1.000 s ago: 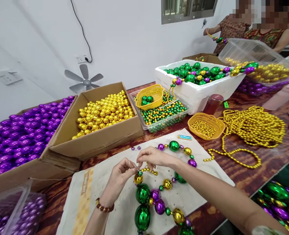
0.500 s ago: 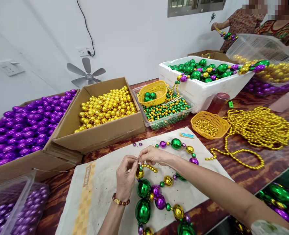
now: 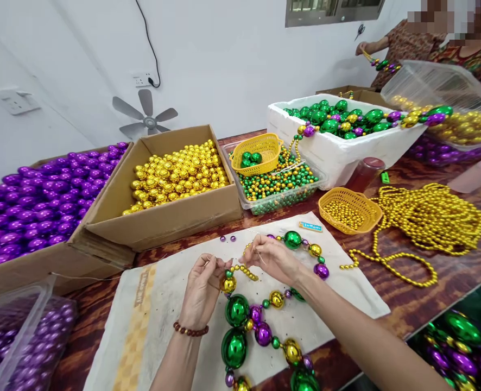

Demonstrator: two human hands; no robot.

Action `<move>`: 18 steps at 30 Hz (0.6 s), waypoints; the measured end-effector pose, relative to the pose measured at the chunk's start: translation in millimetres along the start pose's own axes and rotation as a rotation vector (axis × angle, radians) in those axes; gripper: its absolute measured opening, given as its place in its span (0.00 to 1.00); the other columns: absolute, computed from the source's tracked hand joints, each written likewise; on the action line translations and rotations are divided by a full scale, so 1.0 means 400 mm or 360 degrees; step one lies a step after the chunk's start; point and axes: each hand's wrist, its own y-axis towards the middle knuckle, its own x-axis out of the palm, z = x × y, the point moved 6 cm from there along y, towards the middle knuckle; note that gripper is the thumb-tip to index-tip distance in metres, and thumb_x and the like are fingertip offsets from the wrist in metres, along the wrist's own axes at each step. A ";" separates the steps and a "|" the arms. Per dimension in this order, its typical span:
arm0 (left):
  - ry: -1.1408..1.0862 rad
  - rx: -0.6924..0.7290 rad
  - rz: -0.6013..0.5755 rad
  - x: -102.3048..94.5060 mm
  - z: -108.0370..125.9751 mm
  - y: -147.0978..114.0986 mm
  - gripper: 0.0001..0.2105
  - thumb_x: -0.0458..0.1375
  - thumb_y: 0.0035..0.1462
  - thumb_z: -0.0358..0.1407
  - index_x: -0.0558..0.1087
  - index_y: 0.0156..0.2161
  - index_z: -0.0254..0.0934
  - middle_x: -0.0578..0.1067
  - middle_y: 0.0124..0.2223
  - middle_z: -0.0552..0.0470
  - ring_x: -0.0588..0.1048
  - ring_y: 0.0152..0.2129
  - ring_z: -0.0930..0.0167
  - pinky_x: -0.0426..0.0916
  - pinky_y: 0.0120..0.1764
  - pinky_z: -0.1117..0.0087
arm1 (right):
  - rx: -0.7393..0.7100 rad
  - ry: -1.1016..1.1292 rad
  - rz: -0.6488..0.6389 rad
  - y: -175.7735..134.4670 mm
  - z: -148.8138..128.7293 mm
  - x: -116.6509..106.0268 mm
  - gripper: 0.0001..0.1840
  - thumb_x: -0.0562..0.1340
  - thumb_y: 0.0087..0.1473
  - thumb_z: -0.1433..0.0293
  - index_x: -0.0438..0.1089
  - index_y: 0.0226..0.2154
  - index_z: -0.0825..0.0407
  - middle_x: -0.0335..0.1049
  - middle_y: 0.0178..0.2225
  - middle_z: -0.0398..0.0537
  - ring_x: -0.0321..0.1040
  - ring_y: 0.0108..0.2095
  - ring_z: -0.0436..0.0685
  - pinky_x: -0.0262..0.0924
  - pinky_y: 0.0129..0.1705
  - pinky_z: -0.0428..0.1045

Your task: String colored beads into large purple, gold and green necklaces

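My left hand (image 3: 206, 278), with a beaded bracelet at its wrist, pinches the end of a bead garland (image 3: 237, 310) beside a small green bead and a gold one. The garland, of green, purple and gold balls, lies on a white cloth sack (image 3: 175, 304). My right hand (image 3: 270, 255) is a short way to the right, fingers closed on a thin white thread (image 3: 261, 257). A short strand of gold beads (image 3: 246, 271) curves between the hands; how it joins the thread is hard to see.
Boxes of purple balls (image 3: 57, 201) and gold balls (image 3: 179, 174) stand behind, beside a clear tray of small beads (image 3: 281, 184). An orange basket (image 3: 373, 213), coiled gold bead strings (image 3: 431, 217) and a white foam box (image 3: 301, 152) are at right. Another person's hand (image 3: 362, 49) holds beads.
My hands, together at the garland's end before, have drawn apart. The right moved up and right with the thread, the left slightly left. The view has shifted a little.
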 end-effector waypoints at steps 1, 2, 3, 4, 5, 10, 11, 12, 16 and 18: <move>0.0042 -0.0009 -0.0010 0.006 0.000 0.000 0.10 0.64 0.51 0.38 0.66 0.32 0.38 0.73 0.27 0.57 0.75 0.29 0.73 0.68 0.40 0.68 | 0.0029 -0.0044 -0.0001 0.007 0.012 -0.003 0.05 0.59 0.51 0.70 0.61 0.30 0.53 0.69 0.29 0.46 0.70 0.35 0.54 0.60 0.42 0.52; 0.0116 -0.0017 -0.0014 0.009 -0.001 0.001 0.10 0.64 0.51 0.38 0.66 0.31 0.38 0.72 0.26 0.58 0.74 0.26 0.73 0.67 0.37 0.70 | 0.0069 -0.0117 -0.0001 0.013 0.024 -0.010 0.06 0.60 0.51 0.70 0.61 0.30 0.53 0.67 0.25 0.43 0.69 0.31 0.53 0.60 0.38 0.51; 0.0207 -0.0029 -0.0017 0.011 -0.003 0.001 0.10 0.64 0.51 0.38 0.66 0.31 0.38 0.71 0.24 0.58 0.73 0.25 0.74 0.67 0.35 0.71 | 0.0116 -0.0206 -0.0009 0.017 0.035 -0.019 0.06 0.60 0.50 0.70 0.60 0.30 0.53 0.66 0.23 0.42 0.68 0.28 0.52 0.59 0.34 0.49; 0.0299 -0.0042 -0.0022 0.010 -0.006 0.002 0.10 0.64 0.51 0.38 0.66 0.31 0.37 0.71 0.23 0.58 0.72 0.23 0.74 0.66 0.33 0.72 | 0.0163 -0.0300 -0.0028 0.021 0.044 -0.028 0.06 0.60 0.50 0.70 0.60 0.30 0.53 0.65 0.22 0.41 0.66 0.26 0.51 0.58 0.31 0.48; 0.0373 -0.0052 -0.0031 0.009 -0.009 0.003 0.11 0.64 0.51 0.38 0.65 0.30 0.37 0.71 0.23 0.58 0.72 0.22 0.74 0.65 0.31 0.72 | 0.0208 -0.0396 -0.0057 0.023 0.051 -0.036 0.05 0.59 0.50 0.71 0.60 0.30 0.53 0.65 0.22 0.41 0.65 0.25 0.50 0.57 0.29 0.46; 0.0496 -0.0192 -0.0138 0.002 -0.025 0.002 0.11 0.63 0.51 0.38 0.66 0.31 0.37 0.71 0.23 0.56 0.71 0.21 0.74 0.64 0.28 0.73 | 0.0248 -0.0792 -0.0202 0.055 0.025 -0.014 0.01 0.57 0.51 0.74 0.62 0.31 0.54 0.68 0.23 0.41 0.65 0.25 0.48 0.59 0.30 0.45; 0.0506 -0.0230 -0.0148 0.002 -0.027 0.001 0.11 0.63 0.52 0.39 0.66 0.31 0.36 0.73 0.24 0.55 0.72 0.22 0.74 0.64 0.28 0.74 | 0.0193 -0.0851 -0.0221 0.069 0.010 0.002 0.01 0.57 0.52 0.73 0.63 0.31 0.54 0.70 0.24 0.42 0.67 0.27 0.49 0.60 0.32 0.45; 0.0515 -0.0261 -0.0158 0.003 -0.027 0.001 0.10 0.63 0.52 0.39 0.66 0.31 0.36 0.74 0.27 0.54 0.72 0.23 0.74 0.64 0.29 0.74 | 0.0121 -0.0913 -0.0228 0.085 -0.006 0.019 0.01 0.57 0.53 0.73 0.64 0.31 0.53 0.71 0.26 0.43 0.68 0.30 0.49 0.61 0.35 0.46; 0.0534 -0.0310 -0.0194 0.007 -0.027 0.008 0.11 0.64 0.51 0.39 0.66 0.30 0.36 0.77 0.33 0.51 0.74 0.28 0.72 0.66 0.31 0.73 | -0.0115 -0.1358 -0.0046 0.135 -0.039 0.036 0.03 0.59 0.55 0.72 0.68 0.31 0.50 0.74 0.35 0.45 0.69 0.39 0.52 0.60 0.40 0.44; 0.0533 -0.0300 -0.0117 0.001 -0.029 0.016 0.12 0.65 0.49 0.39 0.67 0.31 0.37 0.76 0.28 0.53 0.73 0.25 0.71 0.65 0.28 0.74 | -0.0117 -0.1601 0.0094 0.140 -0.035 0.011 0.05 0.58 0.56 0.73 0.68 0.32 0.49 0.75 0.35 0.44 0.71 0.38 0.52 0.60 0.37 0.44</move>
